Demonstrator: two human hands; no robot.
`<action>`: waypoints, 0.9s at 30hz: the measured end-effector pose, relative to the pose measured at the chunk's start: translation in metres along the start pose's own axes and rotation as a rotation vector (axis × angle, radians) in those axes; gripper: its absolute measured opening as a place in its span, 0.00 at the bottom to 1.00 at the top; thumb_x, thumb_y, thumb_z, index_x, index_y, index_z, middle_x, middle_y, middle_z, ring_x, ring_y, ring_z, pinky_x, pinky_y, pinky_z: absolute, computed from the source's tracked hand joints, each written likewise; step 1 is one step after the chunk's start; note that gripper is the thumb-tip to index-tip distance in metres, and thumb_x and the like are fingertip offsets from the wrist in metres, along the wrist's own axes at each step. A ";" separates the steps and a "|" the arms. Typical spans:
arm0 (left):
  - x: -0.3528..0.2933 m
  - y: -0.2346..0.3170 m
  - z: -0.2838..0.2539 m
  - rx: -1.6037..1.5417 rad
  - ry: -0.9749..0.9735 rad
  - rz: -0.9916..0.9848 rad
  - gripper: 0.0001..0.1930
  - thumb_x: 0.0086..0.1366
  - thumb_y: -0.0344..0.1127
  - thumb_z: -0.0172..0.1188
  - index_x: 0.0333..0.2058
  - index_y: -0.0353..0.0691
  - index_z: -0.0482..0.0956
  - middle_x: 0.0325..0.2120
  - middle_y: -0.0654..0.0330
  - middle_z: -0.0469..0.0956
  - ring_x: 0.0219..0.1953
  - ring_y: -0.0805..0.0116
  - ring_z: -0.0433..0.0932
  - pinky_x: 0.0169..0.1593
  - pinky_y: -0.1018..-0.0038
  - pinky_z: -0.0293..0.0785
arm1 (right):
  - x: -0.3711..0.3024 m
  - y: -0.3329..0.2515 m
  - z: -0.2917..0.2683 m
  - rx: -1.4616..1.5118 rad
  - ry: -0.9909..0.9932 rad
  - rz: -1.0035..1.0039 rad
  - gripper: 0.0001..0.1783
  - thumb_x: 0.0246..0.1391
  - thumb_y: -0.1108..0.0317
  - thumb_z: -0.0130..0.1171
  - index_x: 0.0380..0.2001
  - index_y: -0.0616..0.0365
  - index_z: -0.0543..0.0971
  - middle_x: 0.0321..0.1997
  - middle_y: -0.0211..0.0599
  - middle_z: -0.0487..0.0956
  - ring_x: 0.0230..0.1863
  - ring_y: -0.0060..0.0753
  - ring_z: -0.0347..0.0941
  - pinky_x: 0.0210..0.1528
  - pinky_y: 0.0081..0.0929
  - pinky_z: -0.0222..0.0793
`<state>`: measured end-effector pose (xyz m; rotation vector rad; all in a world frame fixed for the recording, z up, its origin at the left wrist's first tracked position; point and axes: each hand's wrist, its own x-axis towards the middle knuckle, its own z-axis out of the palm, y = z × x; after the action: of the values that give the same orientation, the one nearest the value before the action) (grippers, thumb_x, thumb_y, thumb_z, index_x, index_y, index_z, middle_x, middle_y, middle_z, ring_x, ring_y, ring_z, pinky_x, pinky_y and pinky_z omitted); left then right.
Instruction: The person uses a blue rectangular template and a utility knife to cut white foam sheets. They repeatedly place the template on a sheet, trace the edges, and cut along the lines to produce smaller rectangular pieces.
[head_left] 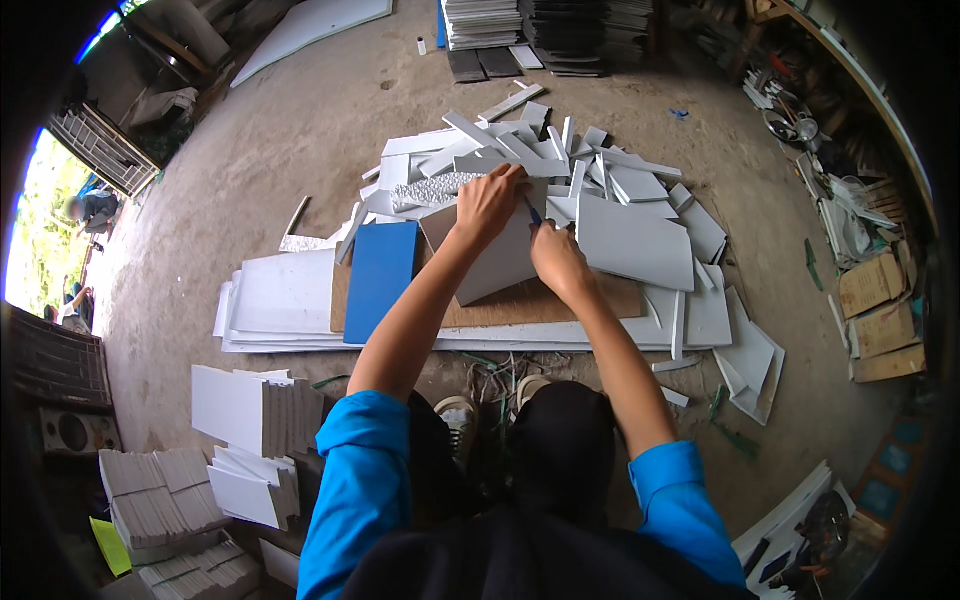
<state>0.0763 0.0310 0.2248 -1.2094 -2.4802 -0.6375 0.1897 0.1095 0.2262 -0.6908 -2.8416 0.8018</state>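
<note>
A white foam-like board (497,262) stands tilted in front of me over a brown board (600,297). My left hand (487,207) is closed on its upper edge. My right hand (561,262) grips a small knife (534,211) with a dark blue handle, held against the board's right side; most of the handle is hidden by the fingers. Beside my left forearm lies a flat blue rectangular board (380,282). To the right of my right hand, another white board (634,243) leans on the pile.
A heap of white offcuts (610,180) spreads beyond my hands. Long white sheets (280,290) lie under the brown board. Stacks of white pieces (235,408) stand near left; stacked boards (485,25) stand at the back. Cardboard (872,287) lies far right. People (95,212) sit at the left doorway.
</note>
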 end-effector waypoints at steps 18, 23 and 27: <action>0.005 -0.001 0.003 0.084 -0.113 0.080 0.15 0.56 0.47 0.51 0.30 0.40 0.67 0.19 0.53 0.74 0.22 0.54 0.75 0.23 0.63 0.69 | -0.001 0.009 0.007 -0.082 -0.066 -0.013 0.13 0.52 0.68 0.41 0.28 0.67 0.72 0.29 0.55 0.75 0.32 0.53 0.73 0.35 0.41 0.70; 0.008 0.005 0.000 0.067 -0.178 0.102 0.16 0.56 0.48 0.51 0.31 0.39 0.68 0.19 0.52 0.74 0.24 0.54 0.75 0.25 0.63 0.70 | 0.008 0.027 0.026 -0.072 0.034 -0.125 0.14 0.54 0.65 0.40 0.28 0.66 0.70 0.27 0.53 0.75 0.30 0.53 0.74 0.33 0.40 0.71; 0.011 0.003 -0.002 -0.004 -0.185 0.066 0.17 0.52 0.48 0.55 0.30 0.39 0.71 0.19 0.52 0.74 0.26 0.54 0.76 0.27 0.62 0.71 | 0.020 0.038 0.045 -0.079 0.107 -0.164 0.15 0.54 0.64 0.40 0.26 0.66 0.70 0.24 0.55 0.74 0.28 0.53 0.73 0.30 0.41 0.70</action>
<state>0.0724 0.0388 0.2322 -1.4037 -2.5747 -0.5361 0.1770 0.1266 0.1677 -0.4848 -2.8006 0.6122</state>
